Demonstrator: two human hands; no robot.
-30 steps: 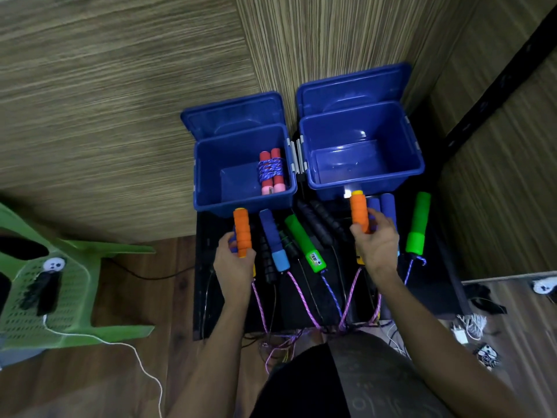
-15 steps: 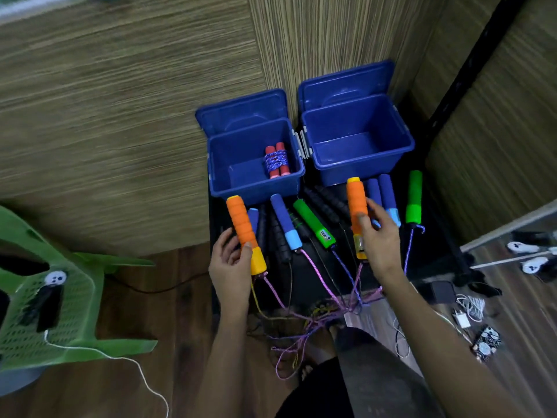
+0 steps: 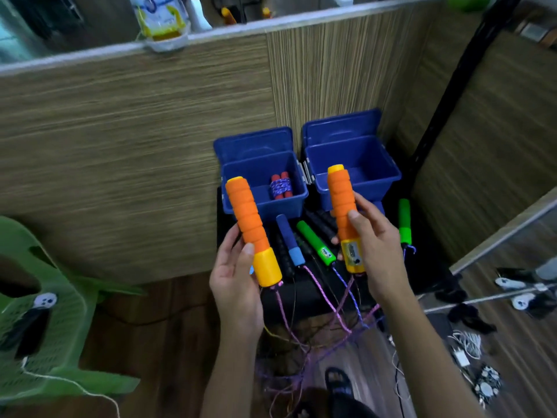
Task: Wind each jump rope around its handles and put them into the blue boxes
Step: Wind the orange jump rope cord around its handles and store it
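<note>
Above the table, both orange handles (image 3: 247,218) now lifted higher

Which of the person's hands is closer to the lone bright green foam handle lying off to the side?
Right. The right hand is just beside the bright green foam handle; the left hand is far across the mat.

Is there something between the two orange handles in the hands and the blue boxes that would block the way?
Nothing visible does. The left hand and right hand hold the orange handles above the table, and both blue boxes stand open behind them. The left one holds only a wound red-handled rope; the rope hangs unwound.
</note>
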